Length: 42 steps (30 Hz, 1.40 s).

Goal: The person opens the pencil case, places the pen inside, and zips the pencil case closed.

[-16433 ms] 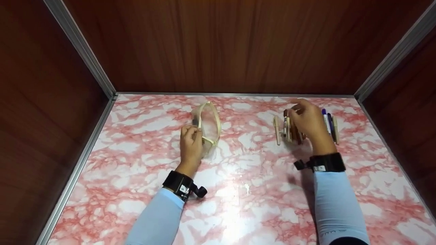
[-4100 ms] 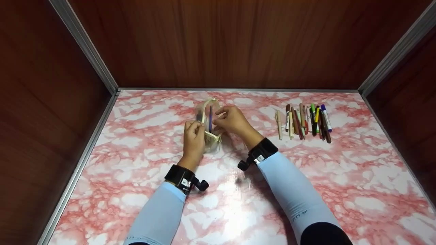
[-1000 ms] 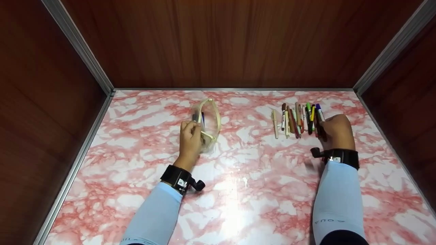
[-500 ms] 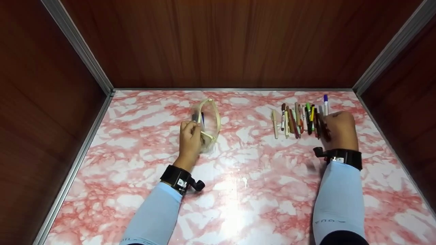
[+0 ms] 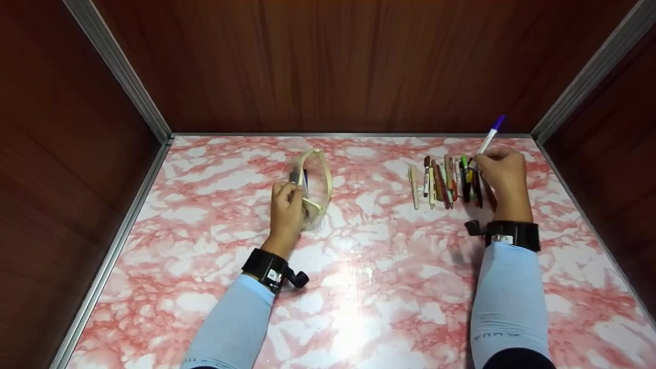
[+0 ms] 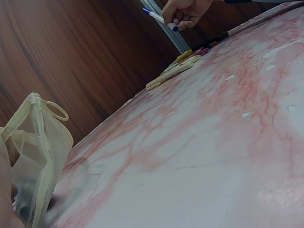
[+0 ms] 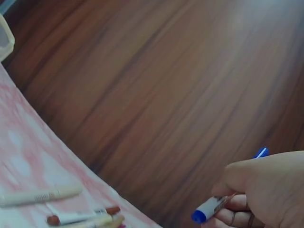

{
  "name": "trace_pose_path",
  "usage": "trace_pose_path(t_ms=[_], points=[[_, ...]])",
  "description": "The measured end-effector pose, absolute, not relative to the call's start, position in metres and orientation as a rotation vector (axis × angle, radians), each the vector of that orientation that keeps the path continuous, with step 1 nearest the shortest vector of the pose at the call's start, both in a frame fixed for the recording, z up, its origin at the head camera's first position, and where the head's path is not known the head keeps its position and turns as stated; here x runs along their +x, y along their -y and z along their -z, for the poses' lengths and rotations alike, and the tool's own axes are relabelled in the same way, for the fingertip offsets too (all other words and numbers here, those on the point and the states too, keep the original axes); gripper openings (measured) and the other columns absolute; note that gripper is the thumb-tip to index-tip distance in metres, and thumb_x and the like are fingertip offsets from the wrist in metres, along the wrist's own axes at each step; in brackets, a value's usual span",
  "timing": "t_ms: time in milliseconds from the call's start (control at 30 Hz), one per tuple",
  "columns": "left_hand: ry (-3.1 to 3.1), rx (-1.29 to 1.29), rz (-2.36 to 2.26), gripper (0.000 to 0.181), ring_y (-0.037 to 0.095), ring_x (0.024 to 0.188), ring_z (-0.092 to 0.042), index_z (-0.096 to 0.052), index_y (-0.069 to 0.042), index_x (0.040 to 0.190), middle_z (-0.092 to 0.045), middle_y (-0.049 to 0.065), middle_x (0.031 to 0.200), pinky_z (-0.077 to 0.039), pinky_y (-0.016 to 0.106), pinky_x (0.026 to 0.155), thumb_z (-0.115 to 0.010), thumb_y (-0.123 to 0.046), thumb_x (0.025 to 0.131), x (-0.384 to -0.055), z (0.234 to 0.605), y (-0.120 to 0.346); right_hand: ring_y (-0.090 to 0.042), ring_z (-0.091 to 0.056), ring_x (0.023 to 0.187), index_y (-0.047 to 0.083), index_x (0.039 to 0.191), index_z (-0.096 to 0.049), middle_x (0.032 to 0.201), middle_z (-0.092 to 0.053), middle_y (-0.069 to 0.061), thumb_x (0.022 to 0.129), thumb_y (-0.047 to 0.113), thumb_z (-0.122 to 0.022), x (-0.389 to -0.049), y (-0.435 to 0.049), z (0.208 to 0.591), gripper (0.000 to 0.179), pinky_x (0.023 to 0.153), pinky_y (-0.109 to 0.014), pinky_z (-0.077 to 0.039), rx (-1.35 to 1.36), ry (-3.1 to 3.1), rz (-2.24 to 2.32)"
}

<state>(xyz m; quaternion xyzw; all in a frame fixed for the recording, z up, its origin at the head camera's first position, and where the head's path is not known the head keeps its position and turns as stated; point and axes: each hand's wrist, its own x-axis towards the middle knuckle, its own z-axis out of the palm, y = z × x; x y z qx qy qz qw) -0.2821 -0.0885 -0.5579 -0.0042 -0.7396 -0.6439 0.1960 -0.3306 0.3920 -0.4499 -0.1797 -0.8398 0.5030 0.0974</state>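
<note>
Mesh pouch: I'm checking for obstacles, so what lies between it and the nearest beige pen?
Only bare marbled tabletop lies between the mesh pouch and the beige pen, as the head view shows.

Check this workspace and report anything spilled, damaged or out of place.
Small whitish marks on the tabletop stand out in the left wrist view, where they interrupt the red marbling; whether scuffs, drops or glare, I cannot tell. Some pens overlap at slight angles, but nothing else looks odd.
</note>
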Motion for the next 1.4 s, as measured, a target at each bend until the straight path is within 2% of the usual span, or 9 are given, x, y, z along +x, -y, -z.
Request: trace_pose_path(t_ms=[100,233,500,733,967,1067,1133,1300,1400], points=[[2.07,-0.007,1.808,0.019,0.013,0.091,-0.053,-0.066,0.001,0.094,-0.051,0.006,0.114,-0.051,0.018,0.065,-0.063,-0.007,0.111,-0.283,0.558,0.089,-0.001,-0.065,0.082,0.01,0.121,-0.074,0.085,-0.068,0.021,0.102,0.024,-0.073,-0.332,-0.38,0.444,0.023,0.074,-0.017,-0.054,-0.489,2.43,-1.548],[2.059,-0.001,1.834,0.019,0.013,0.089,-0.054,-0.066,0.001,0.094,-0.051,0.006,0.115,-0.052,0.019,0.064,-0.063,-0.007,0.111,-0.283,0.558,0.089,0.0,-0.067,0.083,0.007,0.137,-0.071,0.091,-0.069,0.021,0.101,0.02,-0.073,-0.333,-0.363,0.438,0.038,0.073,-0.017,-0.055,-0.424,2.395,-1.571],[2.035,0.003,1.868,0.019,0.013,0.084,-0.054,-0.066,0.002,0.094,-0.05,0.006,0.115,-0.052,0.019,0.059,-0.063,-0.006,0.111,-0.282,0.555,0.088,-0.003,-0.075,0.08,0.005,0.17,-0.041,0.089,-0.078,0.019,0.1,0.002,-0.076,-0.333,-0.322,0.431,0.078,0.071,-0.018,-0.062,-0.147,2.316,-1.75],[2.044,0.014,1.862,0.018,0.013,0.088,-0.054,-0.068,0.003,0.097,-0.051,0.007,0.116,-0.054,0.02,0.061,-0.063,-0.007,0.111,-0.284,0.554,0.088,-0.005,-0.073,0.073,0.01,0.167,-0.045,0.087,-0.077,0.015,0.1,0.002,-0.076,-0.33,-0.274,0.432,0.075,0.07,-0.021,-0.061,0.041,2.385,-1.71],[2.063,0.005,1.841,0.019,0.014,0.088,-0.054,-0.069,0.004,0.097,-0.051,0.007,0.115,-0.052,0.02,0.065,-0.063,-0.008,0.111,-0.281,0.559,0.086,-0.003,-0.074,0.074,0.007,0.165,-0.048,0.109,-0.083,-0.02,0.102,0.002,-0.076,-0.325,-0.233,0.45,0.07,0.07,-0.02,-0.06,0.219,2.52,-1.661],[2.058,0.012,1.863,0.02,0.014,0.087,-0.054,-0.07,0.005,0.098,-0.051,0.007,0.116,-0.052,0.02,0.063,-0.063,-0.008,0.112,-0.28,0.559,0.085,-0.002,-0.074,0.075,0.006,0.166,-0.048,0.11,-0.082,-0.026,0.101,0.001,-0.076,-0.323,-0.214,0.458,0.071,0.072,-0.02,-0.06,0.282,2.563,-1.658],[2.058,0.015,1.862,0.02,0.014,0.088,-0.055,-0.07,0.005,0.098,-0.051,0.007,0.115,-0.053,0.02,0.064,-0.064,-0.009,0.111,-0.28,0.558,0.085,-0.005,-0.076,0.077,0.008,0.166,-0.049,0.112,-0.082,-0.026,0.1,0.001,-0.077,-0.322,-0.2,0.46,0.072,0.076,-0.025,-0.064,0.311,2.602,-1.652],[2.062,0.024,1.84,0.019,0.014,0.093,-0.055,-0.07,0.001,0.097,-0.051,0.007,0.116,-0.053,0.021,0.069,-0.064,-0.011,0.111,-0.281,0.557,0.086,-0.015,-0.08,0.082,0.01,0.167,-0.051,0.111,-0.083,-0.026,0.099,0.001,-0.08,-0.323,-0.162,0.462,0.075,0.09,-0.051,-0.07,0.43,2.669,-1.713],[2.052,0.034,1.854,0.019,0.014,0.092,-0.055,-0.069,0.0,0.096,-0.052,0.006,0.116,-0.054,0.022,0.068,-0.064,-0.011,0.111,-0.282,0.557,0.086,-0.013,-0.08,0.08,0.008,0.165,-0.055,0.107,-0.084,-0.024,0.097,0.002,-0.082,-0.325,-0.141,0.465,0.073,0.085,-0.042,-0.071,0.502,2.717,-1.684]])
